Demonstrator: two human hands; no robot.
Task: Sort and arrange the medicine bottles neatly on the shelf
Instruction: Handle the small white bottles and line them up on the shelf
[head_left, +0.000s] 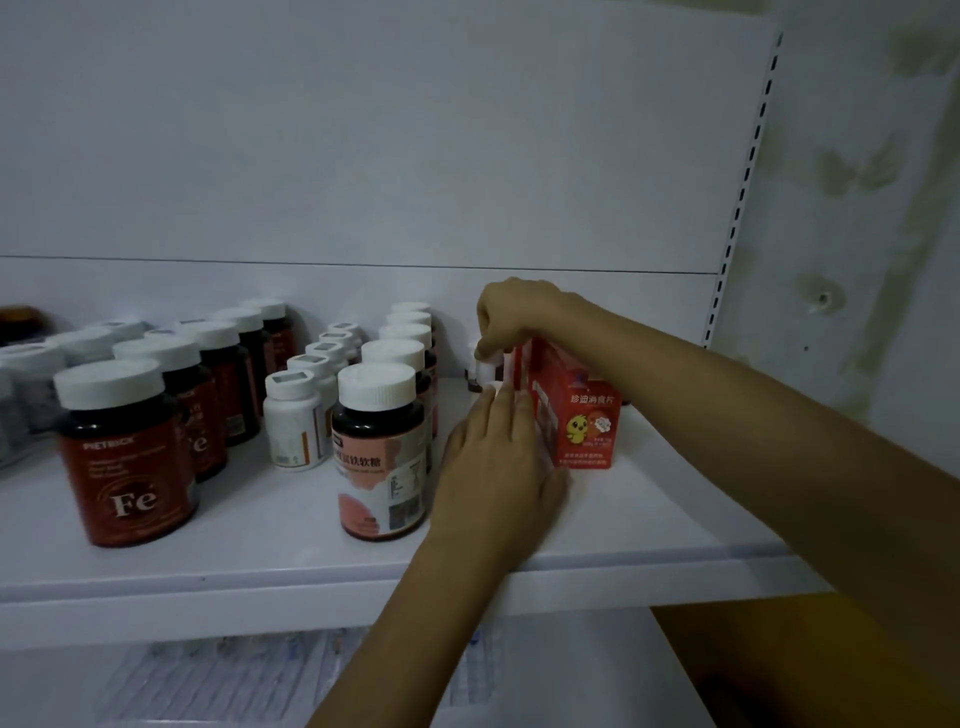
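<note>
Left hand (498, 457) rests open against red box (576, 415); right hand (519, 317) pinches small white-capped bottle (487, 370).

Front dark-brown plastic bottle with white cap and red label (127, 467): large white "Fe" low on label. Brand line above reads roughly "PIETRICK", blurred. Lines between too small to read.

Same-type bottle just behind (200, 415): only "e" of "Fe" showing.

Brown bottle with white cap and pink-and-white label (382, 457): Chinese characters, last two "软糖", rest unclear.

Red cardboard box with yellow chick cartoon (576, 415): white "珍迪消食片" near top. Small print below chick illegible.
</note>
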